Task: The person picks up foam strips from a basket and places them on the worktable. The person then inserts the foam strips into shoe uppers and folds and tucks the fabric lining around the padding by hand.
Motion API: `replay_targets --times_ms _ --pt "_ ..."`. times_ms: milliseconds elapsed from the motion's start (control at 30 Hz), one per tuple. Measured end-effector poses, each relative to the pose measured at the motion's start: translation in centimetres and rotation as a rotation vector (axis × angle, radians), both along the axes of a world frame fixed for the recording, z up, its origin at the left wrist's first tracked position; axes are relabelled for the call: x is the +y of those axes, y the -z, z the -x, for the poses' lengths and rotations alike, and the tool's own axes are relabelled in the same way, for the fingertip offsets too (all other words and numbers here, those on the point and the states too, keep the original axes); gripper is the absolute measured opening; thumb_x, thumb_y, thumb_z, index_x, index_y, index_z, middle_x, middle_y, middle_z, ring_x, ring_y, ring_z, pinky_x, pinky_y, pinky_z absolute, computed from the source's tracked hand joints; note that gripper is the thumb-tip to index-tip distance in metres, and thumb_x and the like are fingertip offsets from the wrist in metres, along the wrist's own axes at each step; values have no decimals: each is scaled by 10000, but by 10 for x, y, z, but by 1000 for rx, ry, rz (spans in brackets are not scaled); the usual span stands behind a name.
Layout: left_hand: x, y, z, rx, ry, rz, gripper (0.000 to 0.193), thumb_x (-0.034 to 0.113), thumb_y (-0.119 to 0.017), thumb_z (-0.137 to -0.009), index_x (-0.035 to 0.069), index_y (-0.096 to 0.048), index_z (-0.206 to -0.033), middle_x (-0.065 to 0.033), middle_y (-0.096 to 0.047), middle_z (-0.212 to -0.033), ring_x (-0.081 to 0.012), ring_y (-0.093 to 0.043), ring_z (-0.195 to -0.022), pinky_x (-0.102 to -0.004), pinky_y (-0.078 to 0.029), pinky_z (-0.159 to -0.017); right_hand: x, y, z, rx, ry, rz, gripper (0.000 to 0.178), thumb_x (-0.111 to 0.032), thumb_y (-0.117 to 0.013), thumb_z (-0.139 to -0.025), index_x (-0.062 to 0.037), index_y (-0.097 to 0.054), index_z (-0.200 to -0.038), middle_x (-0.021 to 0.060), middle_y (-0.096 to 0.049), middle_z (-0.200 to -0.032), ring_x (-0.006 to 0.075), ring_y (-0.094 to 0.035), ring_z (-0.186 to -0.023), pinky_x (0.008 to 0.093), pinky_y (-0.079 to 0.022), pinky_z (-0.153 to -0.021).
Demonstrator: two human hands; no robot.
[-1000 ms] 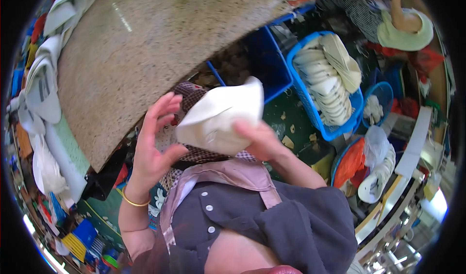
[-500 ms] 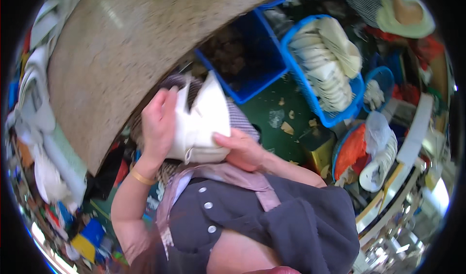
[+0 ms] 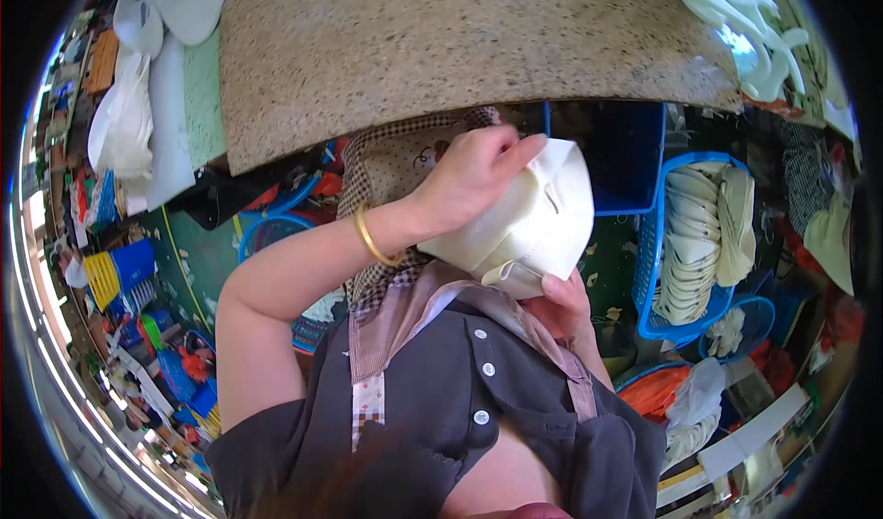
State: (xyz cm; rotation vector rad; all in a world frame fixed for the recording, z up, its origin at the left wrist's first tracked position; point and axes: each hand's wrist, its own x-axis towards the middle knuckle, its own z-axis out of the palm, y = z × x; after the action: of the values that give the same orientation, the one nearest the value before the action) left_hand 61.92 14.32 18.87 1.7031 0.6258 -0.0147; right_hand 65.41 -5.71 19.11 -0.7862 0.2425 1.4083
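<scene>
In front of my chest I hold a cream-white shoe upper (image 3: 529, 220) with a narrow slit and a small loop of tape at its near edge. My left hand (image 3: 478, 171) has its fingers closed on the far end of the upper, and the fingertips are partly hidden. The near right edge is pinched by my right hand (image 3: 563, 300), its thumb on top and the other fingers underneath. A checked apron (image 3: 391, 156) covers my lap below the upper.
A speckled workbench (image 3: 414, 50) curves across the far side. Right of my lap stand a dark blue bin (image 3: 630, 156) and a blue basket (image 3: 651, 285) of stacked shoe uppers (image 3: 690, 243). White shoe parts (image 3: 124, 119) lie at the left, more white pieces (image 3: 745, 36) at the far right.
My view has swung round, so the bench now lies straight across the far side. The upper has turned in my hands, and its wide V-shaped opening no longer shows.
</scene>
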Motion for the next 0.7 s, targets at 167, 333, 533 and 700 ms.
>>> replay_targets --times_ms 167,333,533,700 --pt "-11 5 -14 -122 -63 -213 360 314 -520 -922 -23 -557 -802 -177 -560 -601 -234 -577 -531 -345 -415 -502 2 4 1 -74 15 -13 864 -292 -693 -698 -13 -243 -1381 172 -415 -1321 320 -440 -1203 468 -337 -1022" --pt "-26 1 -26 -240 -59 -281 286 235 -593 -875 -20 -535 -761 -234 -538 -619 -359 -586 -577 -371 -405 -485 -7 17 3 4 48 -96 842 -294 -695 -709 -21 -261 -1377 163 -415 -1329 315 -439 -1207 470 -334 -1026" --pt "-23 -18 -47 -437 302 -123 226 238 -680 -790 36 -582 -809 -155 -577 -609 -310 -586 -540 -331 -446 -502 -25 32 -8 368 356 -254 734 -338 -667 -764 -112 -319 -1369 140 -442 -1316 318 -451 -1204 512 -355 -1020" --pt "-16 -43 -26 -455 537 -123 213 160 -659 -808 74 -604 -995 -78 -606 -943 -217 -607 -834 -283 -465 -725 -25 45 -46 263 472 -446 513 -142 -505 -858 -14 -347 -1330 178 -480 -1279 320 -477 -1180 481 -396 -992"
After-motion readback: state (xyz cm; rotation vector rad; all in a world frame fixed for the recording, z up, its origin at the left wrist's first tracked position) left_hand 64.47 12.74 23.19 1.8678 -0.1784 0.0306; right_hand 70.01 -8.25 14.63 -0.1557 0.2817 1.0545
